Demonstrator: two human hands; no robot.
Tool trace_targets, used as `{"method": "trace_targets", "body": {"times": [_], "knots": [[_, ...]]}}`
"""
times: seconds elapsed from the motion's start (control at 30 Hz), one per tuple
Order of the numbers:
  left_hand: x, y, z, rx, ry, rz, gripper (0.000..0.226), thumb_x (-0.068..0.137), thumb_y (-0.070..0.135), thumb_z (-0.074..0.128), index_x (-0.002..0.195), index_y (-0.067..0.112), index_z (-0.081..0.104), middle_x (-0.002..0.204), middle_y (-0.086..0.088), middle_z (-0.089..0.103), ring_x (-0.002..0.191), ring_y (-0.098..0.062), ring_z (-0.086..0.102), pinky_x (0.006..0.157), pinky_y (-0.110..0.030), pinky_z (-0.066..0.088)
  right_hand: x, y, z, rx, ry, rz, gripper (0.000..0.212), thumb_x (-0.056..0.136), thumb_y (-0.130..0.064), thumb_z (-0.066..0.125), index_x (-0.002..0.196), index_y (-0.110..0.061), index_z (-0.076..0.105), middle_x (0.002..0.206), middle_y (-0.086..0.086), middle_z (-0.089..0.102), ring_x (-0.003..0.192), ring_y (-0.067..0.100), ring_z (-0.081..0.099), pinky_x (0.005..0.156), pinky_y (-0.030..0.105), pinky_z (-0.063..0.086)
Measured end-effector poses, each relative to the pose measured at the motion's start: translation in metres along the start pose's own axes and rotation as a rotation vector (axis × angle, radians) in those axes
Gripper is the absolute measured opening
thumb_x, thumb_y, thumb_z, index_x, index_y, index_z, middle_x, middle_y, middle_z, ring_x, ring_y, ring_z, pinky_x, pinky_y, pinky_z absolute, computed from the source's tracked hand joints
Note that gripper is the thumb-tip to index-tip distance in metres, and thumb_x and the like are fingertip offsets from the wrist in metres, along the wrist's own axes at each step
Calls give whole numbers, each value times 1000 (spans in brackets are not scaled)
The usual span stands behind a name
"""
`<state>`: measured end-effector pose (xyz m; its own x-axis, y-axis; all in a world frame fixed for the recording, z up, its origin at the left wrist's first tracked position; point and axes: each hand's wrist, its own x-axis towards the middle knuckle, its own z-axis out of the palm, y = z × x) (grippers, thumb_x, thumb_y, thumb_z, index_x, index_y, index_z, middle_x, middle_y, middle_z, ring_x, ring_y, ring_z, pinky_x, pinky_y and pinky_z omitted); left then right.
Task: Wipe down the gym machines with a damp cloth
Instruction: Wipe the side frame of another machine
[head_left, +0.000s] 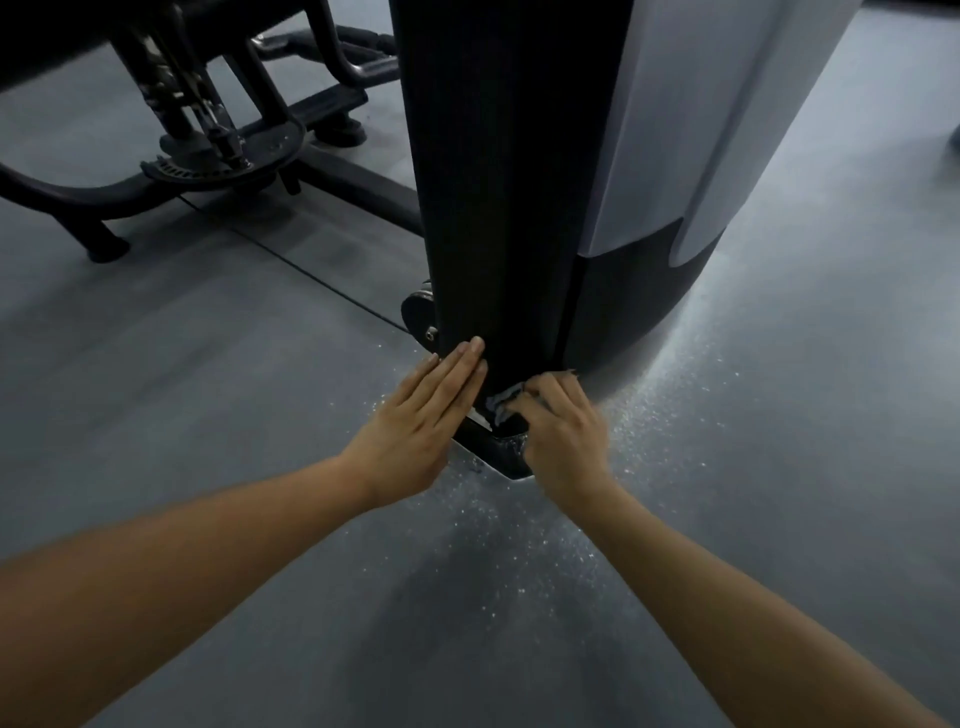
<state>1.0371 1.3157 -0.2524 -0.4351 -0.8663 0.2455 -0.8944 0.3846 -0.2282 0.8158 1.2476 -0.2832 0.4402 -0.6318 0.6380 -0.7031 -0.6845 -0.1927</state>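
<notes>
Two hands and one cloth are at work at the foot of one dark machine column (498, 182). A second machine's black frame (223, 140) stands well apart at the upper left.

The left hand (415, 431) lies flat, fingers straight and together, with its fingertips against the column's lower left edge. The right hand (563, 431) is curled around the cloth (501, 405) and presses it to the very bottom of the column, just above the glossy black base plate (498, 452).

The floor (208, 389) is grey matting with pale speckles (brightest around the column's base), crossed by one dark seam running toward the column. The room is dim. A pale grey shroud (701, 130) curves round the column's right side above a dark lower band.

The cloth is small, grey and crumpled. Most of it is hidden under the fingers, and I cannot tell whether it is damp.
</notes>
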Motion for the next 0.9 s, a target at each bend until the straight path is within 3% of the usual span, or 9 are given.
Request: {"method": "trace_targets", "body": {"times": [0.17,0.37,0.5,0.67,0.77,0.9], "knots": [[-7,5,9,29,-61,23,98,90,17,57,168,-3,1,176,-24,-12,165,-37,-6,133,-55,19,-13,-2,9,54,-187,111,30,75,9,73,91,-15,78,105,-1,63,99,24,60,69,39,59],[-7,8,15,62,-71,26,96,93,24,55,167,-5,1,176,-26,-10,165,-39,-4,132,-55,20,23,-4,-29,115,84,91,22,99,-8,60,96,-15,81,103,0,67,96,21,60,70,30,57],[-9,7,23,69,-82,25,94,94,24,53,167,-6,2,176,-26,-10,165,-39,-4,132,-55,19,21,-5,-19,94,185,121,27,101,-9,56,93,-14,81,99,3,67,94,24,61,64,30,54],[-17,7,34,1,-114,1,92,93,19,50,168,-3,2,177,-23,-11,166,-36,-5,132,-55,18,-16,11,20,100,-45,265,33,76,11,74,90,-18,81,97,-4,64,94,21,60,56,34,53],[-22,10,41,-5,-166,-7,94,93,23,50,168,-2,-1,176,-23,-15,165,-35,-9,133,-54,16,-30,18,36,111,-154,352,37,71,12,78,91,-19,80,102,-4,67,93,20,59,62,30,49],[-29,19,57,7,-250,35,100,95,32,52,167,-2,-8,175,-23,-21,164,-37,-14,133,-55,12,-37,23,49,73,-257,395,34,72,7,79,90,-22,78,107,-5,64,98,19,58,63,37,57]]}}
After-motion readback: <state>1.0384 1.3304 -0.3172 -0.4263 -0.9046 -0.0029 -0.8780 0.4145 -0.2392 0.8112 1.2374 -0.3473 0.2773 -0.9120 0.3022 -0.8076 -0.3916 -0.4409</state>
